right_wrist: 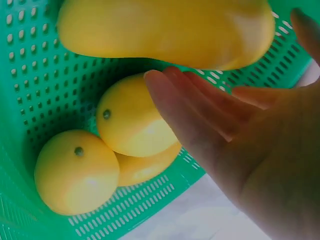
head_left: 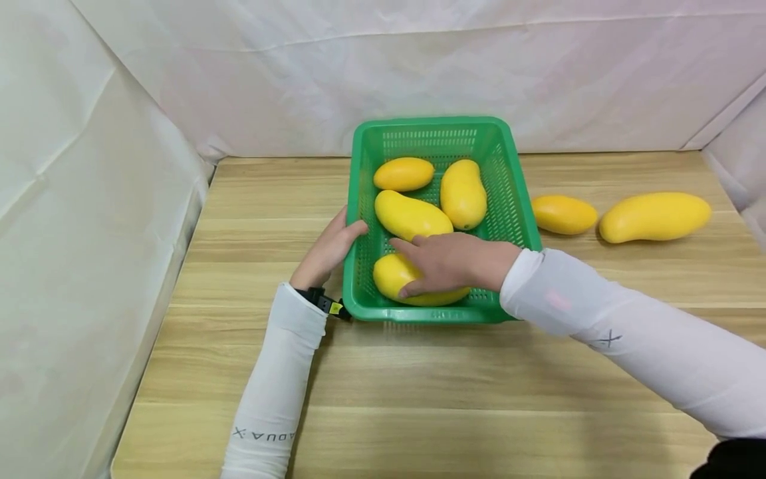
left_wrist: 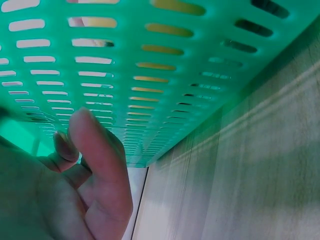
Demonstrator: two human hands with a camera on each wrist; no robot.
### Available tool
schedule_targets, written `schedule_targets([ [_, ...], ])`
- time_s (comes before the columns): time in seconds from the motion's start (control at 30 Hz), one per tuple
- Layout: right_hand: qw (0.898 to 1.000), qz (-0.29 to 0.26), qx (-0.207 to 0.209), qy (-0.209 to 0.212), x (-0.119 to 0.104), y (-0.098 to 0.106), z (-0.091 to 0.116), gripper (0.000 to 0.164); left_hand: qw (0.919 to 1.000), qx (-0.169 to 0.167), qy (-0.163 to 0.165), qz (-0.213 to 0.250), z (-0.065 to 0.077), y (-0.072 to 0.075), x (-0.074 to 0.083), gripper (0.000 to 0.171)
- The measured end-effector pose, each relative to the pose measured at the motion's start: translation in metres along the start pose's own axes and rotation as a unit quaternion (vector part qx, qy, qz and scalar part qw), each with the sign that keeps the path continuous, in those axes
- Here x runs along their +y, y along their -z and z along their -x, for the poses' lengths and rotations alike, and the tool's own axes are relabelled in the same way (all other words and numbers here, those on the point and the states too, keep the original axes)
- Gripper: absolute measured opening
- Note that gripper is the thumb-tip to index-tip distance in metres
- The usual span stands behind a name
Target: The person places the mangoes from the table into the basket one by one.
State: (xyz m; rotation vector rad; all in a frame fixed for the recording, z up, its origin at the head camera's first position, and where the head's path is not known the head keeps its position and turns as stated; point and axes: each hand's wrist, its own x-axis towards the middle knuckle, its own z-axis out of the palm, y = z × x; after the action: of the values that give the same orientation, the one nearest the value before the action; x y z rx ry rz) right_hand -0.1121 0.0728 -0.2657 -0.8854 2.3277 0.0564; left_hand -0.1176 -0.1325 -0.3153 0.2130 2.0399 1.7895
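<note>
A green plastic basket (head_left: 431,122) with slotted walls holds several yellow mangoes. My left hand (head_left: 329,246) grips its left side, thumb over the rim, bent fingers (left_wrist: 102,165) against the outside wall. Inside the basket, my right hand (head_left: 451,261) lies over the nearest mango (head_left: 391,276) with its fingers fairly straight. In the right wrist view that mango (right_wrist: 165,30) is between thumb and fingers; whether they touch it I cannot tell. Beyond the fingertips lie a long mango (head_left: 413,214), an upright-lying mango (head_left: 463,193) and a smaller orange-yellow mango (head_left: 403,174).
Right of the basket, a small mango (head_left: 565,214) and a long mango (head_left: 655,217) lie on the wooden table (head_left: 419,399). White cloth walls (head_left: 419,73) stand behind the table and at both sides. The basket is close to the back wall.
</note>
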Motion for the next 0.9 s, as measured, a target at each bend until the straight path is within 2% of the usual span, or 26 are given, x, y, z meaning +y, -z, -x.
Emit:
schedule_targets([
  [0.17, 1.000, -0.020, 0.012, -0.001, -0.001, 0.008, 0.010, 0.091, 1.0000, -0.001, -0.009, 0.001, -0.001, 0.000, 0.001, 0.047],
  [0.43, 0.999, -0.030, 0.033, -0.008, 0.007, 0.017, 0.025, 0.086, 1.0000, 0.005, 0.000, -0.005, 0.000, -0.001, 0.001, 0.047],
  [0.8, 0.992, -0.056, 0.108, -0.010, 0.032, 0.026, 0.051, 0.079, 0.9999, 0.009, -0.003, -0.014, 0.000, -0.001, 0.001, 0.048],
  [0.9, 0.991, -0.059, 0.116, -0.016, 0.042, 0.027, 0.057, 0.080, 0.9999, 0.008, -0.004, -0.013, 0.000, -0.001, 0.000, 0.049],
])
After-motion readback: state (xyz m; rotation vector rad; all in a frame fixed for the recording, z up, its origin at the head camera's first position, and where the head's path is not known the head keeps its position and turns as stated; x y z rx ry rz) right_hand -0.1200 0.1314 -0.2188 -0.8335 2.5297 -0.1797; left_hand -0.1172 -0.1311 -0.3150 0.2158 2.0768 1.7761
